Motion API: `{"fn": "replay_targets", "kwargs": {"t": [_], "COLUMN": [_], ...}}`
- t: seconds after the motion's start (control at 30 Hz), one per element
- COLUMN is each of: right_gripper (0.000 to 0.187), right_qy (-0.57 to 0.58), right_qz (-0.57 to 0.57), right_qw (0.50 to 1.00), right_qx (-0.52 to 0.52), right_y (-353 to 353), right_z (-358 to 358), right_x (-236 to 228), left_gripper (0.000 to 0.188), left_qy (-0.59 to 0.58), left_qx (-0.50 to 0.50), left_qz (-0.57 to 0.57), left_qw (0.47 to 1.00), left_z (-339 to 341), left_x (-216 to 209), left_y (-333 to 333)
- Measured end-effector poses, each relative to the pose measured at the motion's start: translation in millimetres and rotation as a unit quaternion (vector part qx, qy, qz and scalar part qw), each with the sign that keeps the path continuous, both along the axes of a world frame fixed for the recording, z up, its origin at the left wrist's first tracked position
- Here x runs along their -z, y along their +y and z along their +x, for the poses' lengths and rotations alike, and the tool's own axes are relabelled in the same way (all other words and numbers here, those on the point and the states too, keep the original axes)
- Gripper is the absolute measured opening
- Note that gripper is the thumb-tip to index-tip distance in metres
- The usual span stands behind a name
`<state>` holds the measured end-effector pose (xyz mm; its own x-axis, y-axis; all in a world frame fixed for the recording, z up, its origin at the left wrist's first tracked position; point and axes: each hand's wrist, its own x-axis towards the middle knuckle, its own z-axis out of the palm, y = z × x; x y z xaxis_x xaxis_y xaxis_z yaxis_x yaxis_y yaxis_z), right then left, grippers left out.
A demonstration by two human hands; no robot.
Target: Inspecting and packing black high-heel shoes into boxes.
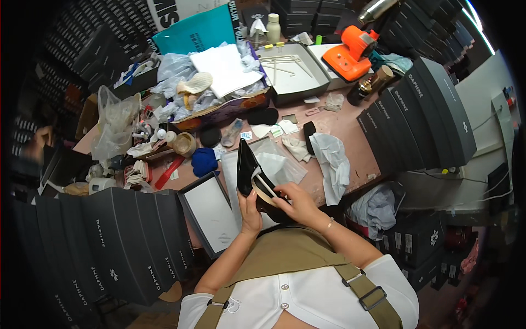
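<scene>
A glossy black pointed shoe point(246, 167) is held above the table in front of my chest, its toe pointing away from me. My left hand point(251, 215) grips its left side, thumb near the opening. Inside the shoe a pale beige lining point(264, 193) shows. My right hand point(298, 204) is closed at the shoe's opening, its fingers pinching a thin white stick that reaches into the shoe; the stick is partly hidden by my fingers. Just left of my left hand lies an open dark shoebox part point(211, 211) with a white inside. White tissue paper point(274, 164) lies beyond the shoe.
Stacked dark shoeboxes stand at left point(123, 241) and right point(422, 115). Farther back are a carton of crumpled plastic point(211, 112), a tray of bent white sticks point(298, 82) and an orange machine point(350, 55). Crumpled white paper point(331, 164) and a blue cloth ball point(205, 162) lie nearby.
</scene>
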<state>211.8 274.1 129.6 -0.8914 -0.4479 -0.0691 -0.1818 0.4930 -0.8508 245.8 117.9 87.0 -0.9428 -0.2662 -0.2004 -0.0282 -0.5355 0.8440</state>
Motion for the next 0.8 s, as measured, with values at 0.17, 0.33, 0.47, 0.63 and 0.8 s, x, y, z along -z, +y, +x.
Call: {"fn": "replay_targets", "kwargs": {"t": [0.17,0.33,0.47,0.63,0.8], "right_gripper": [0.024,0.028,0.027,0.017,0.012], "right_qy": [-0.171,0.085,0.03,0.06,0.096], "right_qz": [-0.019,0.286,0.309,0.046,-0.088], "right_qw": [0.984,0.946,0.934,0.969,0.986], "right_qx": [-0.054,0.125,0.175,0.235,0.104], "right_y": [5.6,127.9,191.4,161.1,10.7], "right_z": [-21.7,-75.1,-91.7,-87.5,-25.1], "right_x": [20.2,38.6,102.3,72.3,10.9], "left_gripper": [0.059,0.084,0.076,0.073,0.071], "left_qy": [0.005,-0.178,-0.043,-0.031,-0.262], "left_qx": [-0.004,0.054,0.085,0.129,0.269], "left_qz": [-0.182,-0.167,-0.504,-0.316,0.381], "left_qw": [0.983,0.968,0.859,0.94,0.845], "left_z": [-4.9,-22.6,-7.4,-2.5,-10.4], "left_x": [8.7,24.0,21.0,37.5,6.1], "left_y": [3.8,-17.3,-5.3,0.6,45.7]}}
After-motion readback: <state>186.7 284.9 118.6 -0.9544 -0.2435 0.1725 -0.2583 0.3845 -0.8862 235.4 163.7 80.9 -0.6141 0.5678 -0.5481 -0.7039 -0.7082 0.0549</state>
